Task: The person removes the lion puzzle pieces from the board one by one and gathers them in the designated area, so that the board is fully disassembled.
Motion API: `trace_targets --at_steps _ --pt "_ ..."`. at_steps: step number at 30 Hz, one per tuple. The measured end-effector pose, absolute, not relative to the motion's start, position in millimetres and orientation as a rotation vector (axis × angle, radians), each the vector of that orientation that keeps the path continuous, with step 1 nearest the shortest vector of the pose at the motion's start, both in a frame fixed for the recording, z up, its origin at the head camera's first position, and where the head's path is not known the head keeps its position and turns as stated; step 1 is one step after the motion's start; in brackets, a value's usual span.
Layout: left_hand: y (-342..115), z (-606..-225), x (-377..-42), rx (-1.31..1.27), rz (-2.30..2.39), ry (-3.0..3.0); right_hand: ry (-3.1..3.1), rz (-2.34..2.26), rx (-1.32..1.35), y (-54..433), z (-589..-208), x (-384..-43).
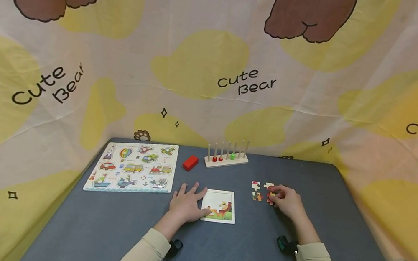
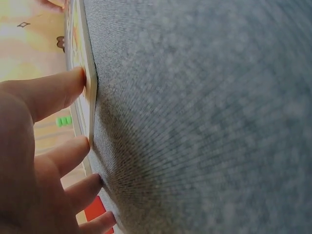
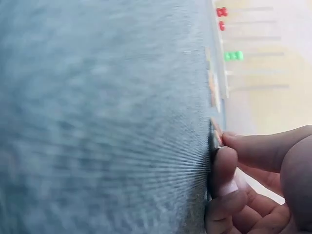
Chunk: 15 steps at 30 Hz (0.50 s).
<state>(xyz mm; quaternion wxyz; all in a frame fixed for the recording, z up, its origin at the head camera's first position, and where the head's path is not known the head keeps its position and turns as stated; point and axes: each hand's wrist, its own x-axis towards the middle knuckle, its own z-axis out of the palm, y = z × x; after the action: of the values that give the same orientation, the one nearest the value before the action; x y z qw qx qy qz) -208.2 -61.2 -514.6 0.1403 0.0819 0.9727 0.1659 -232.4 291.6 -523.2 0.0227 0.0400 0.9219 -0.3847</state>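
Note:
My left hand (image 1: 186, 205) is spread over the left side of a square white puzzle frame (image 1: 218, 195). Its thumb (image 2: 63, 90) presses on the frame's lower part, and the other fingers reach past the left edge to the table. Inside the frame, several joined pieces (image 1: 225, 212) make up the lower part of a cartoon picture. To the right, my right hand (image 1: 288, 201) pinches a small jigsaw piece (image 3: 216, 130) between thumb and curled forefinger, low over the table. Loose jigsaw pieces (image 1: 256, 186) lie just left of those fingertips; the hand partly hides some.
A large picture board (image 1: 113, 180) with vehicles lies at the back left. Beside it sit a red block (image 1: 190, 163) and a wooden peg rack (image 1: 211, 164) with red and green beads. A patterned cloth (image 1: 192, 70) hangs behind the dark table (image 1: 227, 254).

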Motion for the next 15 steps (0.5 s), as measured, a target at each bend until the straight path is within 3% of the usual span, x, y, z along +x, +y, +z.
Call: trace_targets --at_steps 15 --pt "-60.3 -513.5 -209.3 0.231 0.461 2.807 2.989 -1.043 0.127 291.3 -520.4 -230.4"
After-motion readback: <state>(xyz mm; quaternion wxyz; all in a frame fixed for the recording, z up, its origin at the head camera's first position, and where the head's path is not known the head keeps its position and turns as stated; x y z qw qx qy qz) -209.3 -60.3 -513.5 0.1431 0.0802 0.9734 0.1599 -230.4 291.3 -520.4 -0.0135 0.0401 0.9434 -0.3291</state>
